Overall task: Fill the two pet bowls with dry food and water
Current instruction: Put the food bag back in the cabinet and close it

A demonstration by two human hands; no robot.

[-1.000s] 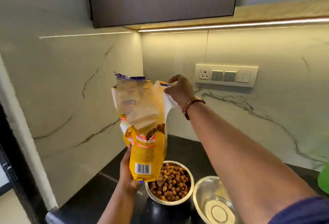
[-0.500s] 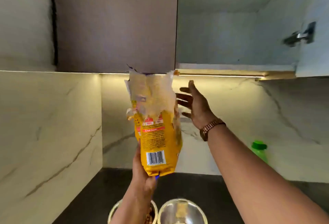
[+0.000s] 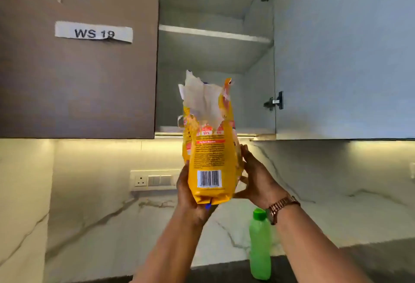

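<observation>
Nearest the camera, two bare forearms reach up and forward from the bottom edge, with open air between them. The left hand (image 3: 190,195) is curled around the lower left side and bottom corner of the yellow food bag (image 3: 208,148), gripping it from beneath. The right hand (image 3: 256,181), a watch (image 3: 281,207) on its wrist, is spread open with fingers extended, its palm and fingertips pressed against the bag's right side rather than wrapped around it. Just below and behind the right wrist a green bottle (image 3: 260,246) stands upright on the dark countertop (image 3: 224,271), close to the right forearm but apart from it. Behind the bag runs a marble backsplash (image 3: 94,210) with a switch panel (image 3: 155,180) partly hidden by the left hand. Farther up, the bag's torn top stands in front of the open cabinet (image 3: 202,58), whose lower opening looks bare, with room on either side of the bag; a shelf (image 3: 215,33) crosses above. The cabinet's open door (image 3: 341,58) hangs to the right with a hinge (image 3: 275,102) at its inner edge, and the closed door (image 3: 78,80) to the left carries a paper label (image 3: 93,32) reading WS 19. The bag is held upright, barcode and small print facing the camera, its ragged top showing a pale inner lining.
</observation>
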